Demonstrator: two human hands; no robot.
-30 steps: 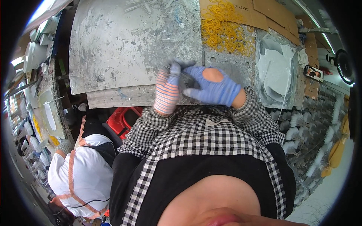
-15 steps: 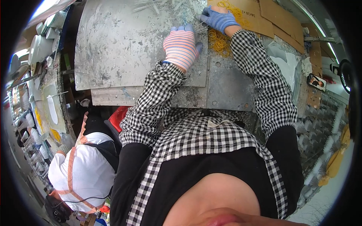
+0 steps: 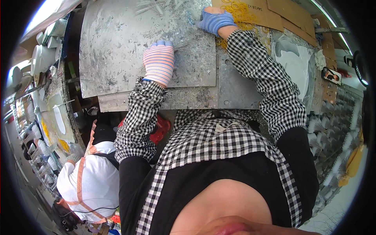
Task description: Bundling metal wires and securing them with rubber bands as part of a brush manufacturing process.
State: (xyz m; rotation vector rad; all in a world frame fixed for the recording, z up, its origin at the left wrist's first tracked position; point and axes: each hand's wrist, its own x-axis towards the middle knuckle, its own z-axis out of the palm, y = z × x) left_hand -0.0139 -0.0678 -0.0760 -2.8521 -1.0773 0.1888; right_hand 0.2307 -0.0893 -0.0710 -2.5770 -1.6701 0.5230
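Note:
My left hand [image 3: 158, 62], in a pink-and-blue striped glove, is closed above the scuffed grey metal sheet [image 3: 117, 58]. Thin clear strips [image 3: 183, 45] stick out from its right side, apparently gripped in the fingers. Farther off, my right hand [image 3: 217, 22] wears a blue glove that leaves some fingers bare. It lies at the sheet's far right edge, beside clear scraps [image 3: 188, 16] and yellow rubber bands [image 3: 241, 13]. Its fingertips are bent down out of sight, so what they hold, if anything, does not show.
More clear strips [image 3: 152, 7] lie at the far edge. Cardboard [image 3: 290, 19] and a white plastic bag [image 3: 293, 60] are on the right, with a phone [image 3: 331, 76] beyond. A co-worker in white [image 3: 92, 184] sits at lower left, beside another cluttered bench [image 3: 58, 113].
My left hand has moved left and toward me, with the thin strips coming along. My right hand has shifted left, off the rubber bands toward the clear scraps.

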